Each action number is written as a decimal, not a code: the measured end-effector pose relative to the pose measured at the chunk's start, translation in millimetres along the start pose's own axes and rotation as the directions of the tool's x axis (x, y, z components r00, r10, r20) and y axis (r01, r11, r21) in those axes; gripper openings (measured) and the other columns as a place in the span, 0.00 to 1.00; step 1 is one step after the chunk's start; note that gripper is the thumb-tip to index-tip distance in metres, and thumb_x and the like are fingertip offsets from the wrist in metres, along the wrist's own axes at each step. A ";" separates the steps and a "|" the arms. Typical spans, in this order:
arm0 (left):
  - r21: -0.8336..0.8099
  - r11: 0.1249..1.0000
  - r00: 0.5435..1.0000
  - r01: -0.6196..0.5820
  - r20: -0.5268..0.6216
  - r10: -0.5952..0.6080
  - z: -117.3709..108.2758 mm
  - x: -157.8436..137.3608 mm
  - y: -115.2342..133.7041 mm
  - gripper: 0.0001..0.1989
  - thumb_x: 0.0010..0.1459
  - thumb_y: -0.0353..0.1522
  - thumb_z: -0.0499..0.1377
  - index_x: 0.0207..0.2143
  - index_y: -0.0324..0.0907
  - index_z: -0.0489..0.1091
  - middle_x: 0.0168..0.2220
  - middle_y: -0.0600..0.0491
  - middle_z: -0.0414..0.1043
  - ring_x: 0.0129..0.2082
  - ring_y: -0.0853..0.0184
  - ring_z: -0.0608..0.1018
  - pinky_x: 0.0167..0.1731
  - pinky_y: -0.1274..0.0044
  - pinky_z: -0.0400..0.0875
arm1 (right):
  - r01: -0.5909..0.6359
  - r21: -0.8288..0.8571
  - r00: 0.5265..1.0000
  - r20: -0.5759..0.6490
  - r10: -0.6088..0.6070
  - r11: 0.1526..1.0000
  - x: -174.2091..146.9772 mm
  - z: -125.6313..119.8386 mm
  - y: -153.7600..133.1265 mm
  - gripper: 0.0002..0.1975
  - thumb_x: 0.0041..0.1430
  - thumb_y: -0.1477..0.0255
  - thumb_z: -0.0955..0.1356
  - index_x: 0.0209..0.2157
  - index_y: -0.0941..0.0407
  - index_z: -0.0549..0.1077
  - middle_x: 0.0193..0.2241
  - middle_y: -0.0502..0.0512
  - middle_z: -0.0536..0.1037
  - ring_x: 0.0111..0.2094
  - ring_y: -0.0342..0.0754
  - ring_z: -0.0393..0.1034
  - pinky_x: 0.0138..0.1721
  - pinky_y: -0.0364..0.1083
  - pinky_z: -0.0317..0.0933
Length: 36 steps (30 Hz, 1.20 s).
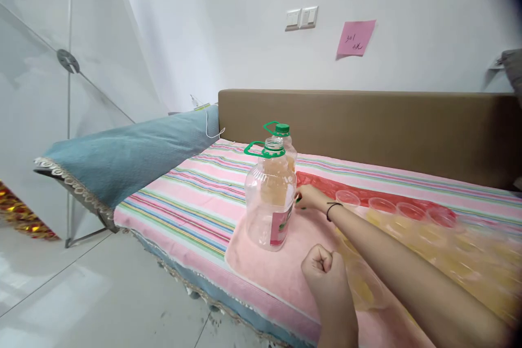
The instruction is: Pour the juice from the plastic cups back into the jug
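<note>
A large clear plastic bottle [261, 201] stands upright on a pink towel [261, 272], its neck uncapped and ringed by a green handle. Behind it is a second bottle [290, 148] with a green cap, partly hidden. My right hand [309, 197] reaches in just right of the front bottle, fingers curled. Dark green shows at its fingertips; whether that is nails or a held thing I cannot make out. Nearer to me, my left hand [325, 266] is closed in a fist with nothing showing in it.
Clear plastic cups [428, 234] with yellow contents stand in rows on the right, some behind my right forearm. A red plastic sheet [318, 179] lies beyond them. A brown backrest [346, 125] and a blue armrest [138, 144] border the striped seat cover.
</note>
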<state>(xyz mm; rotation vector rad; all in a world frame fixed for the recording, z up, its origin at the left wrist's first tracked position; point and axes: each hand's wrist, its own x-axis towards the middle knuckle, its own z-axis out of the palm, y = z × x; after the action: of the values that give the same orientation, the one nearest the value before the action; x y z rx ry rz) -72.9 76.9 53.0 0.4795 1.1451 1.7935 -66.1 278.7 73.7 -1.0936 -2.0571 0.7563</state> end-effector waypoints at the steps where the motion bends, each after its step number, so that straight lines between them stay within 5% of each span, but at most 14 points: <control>1: -0.008 1.000 1.000 0.001 -0.008 -0.001 -1.3 0.2 1.9 0.15 0.37 0.32 0.54 0.16 0.47 0.44 0.18 0.61 0.38 0.21 0.73 0.46 0.23 0.76 0.46 | -0.010 0.011 1.000 -0.021 0.010 1.000 5.4 -12.3 -5.3 0.13 0.54 0.67 0.75 0.23 0.58 0.73 0.18 0.46 0.71 0.20 0.40 0.64 0.26 0.42 0.62; 4: -0.021 1.000 0.999 0.012 -0.029 -0.013 -4.2 0.5 5.3 0.16 0.37 0.33 0.54 0.17 0.47 0.44 0.19 0.61 0.38 0.22 0.73 0.45 0.23 0.77 0.45 | 0.027 0.078 0.976 -0.219 -0.009 0.997 21.5 -55.1 -34.5 0.08 0.54 0.68 0.73 0.28 0.58 0.76 0.25 0.53 0.78 0.27 0.45 0.71 0.34 0.45 0.64; 7: -0.008 1.000 1.000 0.004 -0.019 -0.004 -3.3 -1.2 6.1 0.16 0.38 0.33 0.55 0.17 0.46 0.44 0.19 0.61 0.39 0.22 0.73 0.46 0.23 0.77 0.45 | 0.142 0.202 0.913 -0.404 -0.050 0.969 27.8 -82.8 -81.4 0.17 0.59 0.56 0.69 0.39 0.56 0.75 0.39 0.55 0.80 0.39 0.45 0.75 0.41 0.46 0.68; 10: 0.008 1.000 1.000 -0.007 0.009 0.007 1.1 -4.8 5.7 0.15 0.37 0.31 0.54 0.17 0.46 0.44 0.20 0.61 0.38 0.22 0.73 0.46 0.23 0.77 0.45 | 0.350 0.513 0.905 -0.402 -0.141 0.784 23.3 -79.4 -130.4 0.25 0.43 0.52 0.78 0.33 0.56 0.74 0.34 0.54 0.79 0.38 0.47 0.75 0.43 0.48 0.70; 14: 0.029 0.999 0.997 0.018 0.071 -0.021 6.9 -7.2 3.4 0.15 0.36 0.29 0.54 0.16 0.46 0.45 0.19 0.61 0.39 0.22 0.73 0.48 0.23 0.77 0.44 | 0.353 0.559 0.929 -0.307 -0.208 0.750 16.2 -52.7 -165.6 0.27 0.36 0.52 0.80 0.32 0.56 0.74 0.33 0.53 0.79 0.36 0.46 0.75 0.40 0.48 0.70; 30: 0.010 0.999 0.986 0.043 0.160 -0.044 12.2 -9.4 -6.2 0.14 0.37 0.28 0.53 0.17 0.46 0.46 0.19 0.61 0.40 0.22 0.73 0.47 0.24 0.77 0.45 | 0.411 0.520 0.909 -0.300 -0.291 0.749 8.5 -41.2 -158.6 0.22 0.42 0.53 0.79 0.31 0.54 0.75 0.35 0.54 0.79 0.39 0.48 0.75 0.48 0.53 0.71; 36: 0.014 0.999 0.986 0.046 0.160 -0.048 12.2 -9.2 -9.4 0.15 0.38 0.28 0.55 0.17 0.45 0.45 0.19 0.61 0.40 0.22 0.73 0.47 0.24 0.78 0.46 | 0.437 0.478 0.899 -0.271 -0.345 0.762 2.8 -40.6 -152.8 0.21 0.38 0.63 0.81 0.34 0.55 0.75 0.41 0.54 0.79 0.43 0.49 0.76 0.53 0.54 0.69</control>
<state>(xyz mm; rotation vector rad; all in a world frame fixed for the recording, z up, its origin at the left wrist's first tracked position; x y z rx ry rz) -55.0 76.5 52.2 0.5874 1.0454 1.6772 -106.9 215.1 212.6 -0.3743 -1.6937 0.9016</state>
